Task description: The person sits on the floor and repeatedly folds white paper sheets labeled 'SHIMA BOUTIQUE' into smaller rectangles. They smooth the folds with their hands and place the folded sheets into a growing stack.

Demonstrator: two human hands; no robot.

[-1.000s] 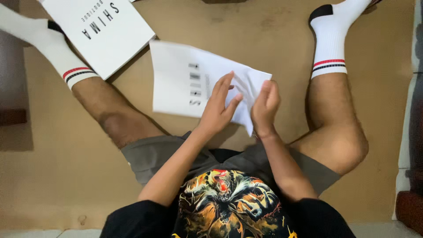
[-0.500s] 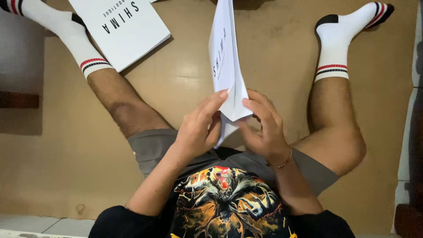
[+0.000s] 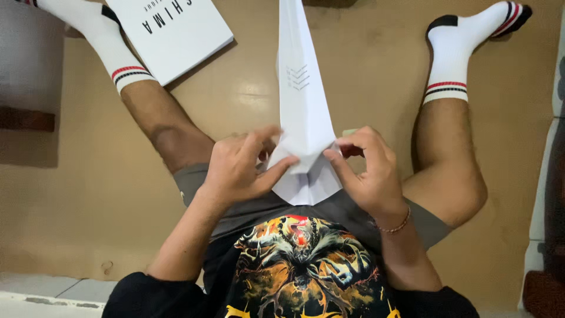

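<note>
A white paper bag [image 3: 303, 100] stands on edge, folded narrow, between my spread legs above the tan floor. My left hand [image 3: 238, 168] pinches its lower end from the left, thumb pressed on the folded bottom flap. My right hand [image 3: 368, 171] grips the same end from the right, fingers curled around the fold. The bag's upper part reaches past the top of the frame. Its bottom corner hangs just above my grey shorts.
A white flat box [image 3: 173, 29] with dark lettering lies on the floor at the upper left, next to my left sock [image 3: 100, 35]. My right sock [image 3: 465, 41] is at the upper right. A dark ledge [image 3: 26, 118] sits at the left edge, dark furniture at the right.
The bag lay flat under both palms a second ago. It has been lifted, turned on edge and folded narrower, and both hands now pinch its lower end.
</note>
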